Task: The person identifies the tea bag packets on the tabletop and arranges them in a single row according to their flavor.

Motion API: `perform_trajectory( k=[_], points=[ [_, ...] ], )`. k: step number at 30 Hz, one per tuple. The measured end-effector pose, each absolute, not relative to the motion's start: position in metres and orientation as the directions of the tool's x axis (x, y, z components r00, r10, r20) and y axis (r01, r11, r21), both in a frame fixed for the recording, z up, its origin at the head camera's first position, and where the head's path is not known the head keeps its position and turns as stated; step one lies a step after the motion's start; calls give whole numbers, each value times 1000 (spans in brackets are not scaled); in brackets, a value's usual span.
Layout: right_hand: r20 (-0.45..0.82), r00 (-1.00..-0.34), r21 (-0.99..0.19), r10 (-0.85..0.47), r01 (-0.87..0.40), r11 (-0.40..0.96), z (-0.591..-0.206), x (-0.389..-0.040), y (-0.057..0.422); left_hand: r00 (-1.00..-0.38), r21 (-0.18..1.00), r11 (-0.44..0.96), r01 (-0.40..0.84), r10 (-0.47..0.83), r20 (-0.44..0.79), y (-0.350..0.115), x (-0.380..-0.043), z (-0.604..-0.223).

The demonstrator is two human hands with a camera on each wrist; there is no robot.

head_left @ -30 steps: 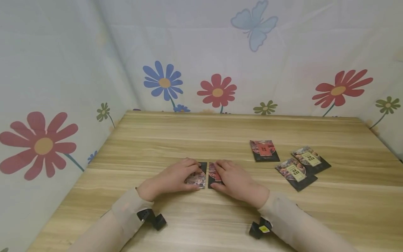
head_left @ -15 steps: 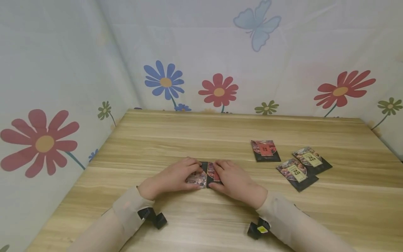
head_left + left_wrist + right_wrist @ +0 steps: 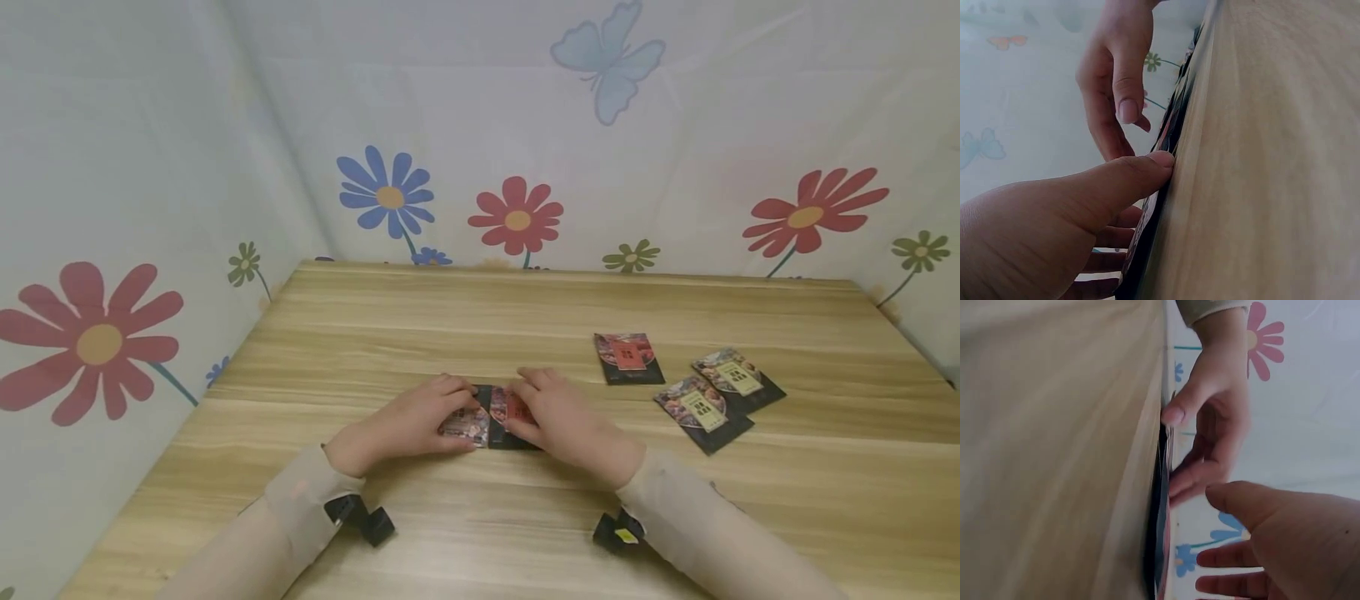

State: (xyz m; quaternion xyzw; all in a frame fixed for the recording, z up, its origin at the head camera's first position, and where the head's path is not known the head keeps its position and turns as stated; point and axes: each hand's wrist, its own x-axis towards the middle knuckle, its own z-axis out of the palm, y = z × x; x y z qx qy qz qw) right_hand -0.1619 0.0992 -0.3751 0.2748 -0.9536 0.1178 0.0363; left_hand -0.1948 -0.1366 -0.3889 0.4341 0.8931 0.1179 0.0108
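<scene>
My left hand [image 3: 412,422] rests at a flat food packet [image 3: 468,427] with a food picture on it, thumb at the near edge and bent fingers at the far side. In the left wrist view the left thumb [image 3: 1147,169] touches the packet's edge. Right beside it, edge to edge or slightly overlapping, lies a black packet with a red label [image 3: 517,408]. Above this second packet hovers my right hand [image 3: 573,425], which partly hides it. The right wrist view has the right hand [image 3: 1297,534] apart from the packets, fingers extended and holding nothing.
Toward the back right lies another red-labelled packet [image 3: 630,359]. Two packets with pale yellow labels overlap farther right, one nearer [image 3: 703,414] and one behind [image 3: 738,381]. The wooden table [image 3: 450,317] meets a flower-printed curtain [image 3: 465,108] at its back edge.
The red-labelled packet has moved left against the packet at my left hand, closing the gap. My right hand has since lifted off it and shifted slightly right. The left hand stays in place.
</scene>
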Motion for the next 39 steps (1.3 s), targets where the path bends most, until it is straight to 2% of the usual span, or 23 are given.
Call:
perform_trajectory(
  k=[14, 20, 23, 30, 34, 39],
  points=[
    [185, -802, -166, -568, -596, 786, -369, -173, 142, -623, 212, 597, 774, 777, 86, -139, -195, -389],
    [197, -837, -179, -511, -543, 820, -365, -176, 171, -624, 213, 597, 773, 777, 85, -138, -197, -390],
    [183, -864, -221, -469, -501, 837, -363, -182, 186, -630, 219, 603, 767, 773, 78, -138, -197, -390],
    [58, -928, -315, -368, -366, 876, -363, -195, 219, -627, 217, 599, 771, 774, 91, -139, -197, -392],
    [22, -935, -307, -354, -343, 888, -369, -201, 231, -622, 211, 595, 776, 777, 99, -139, -199, -393],
    [41, -927, -317, -372, -365, 875, -377, -206, 238, -618, 212, 591, 779, 780, 97, -138, -201, -395]
  ],
)
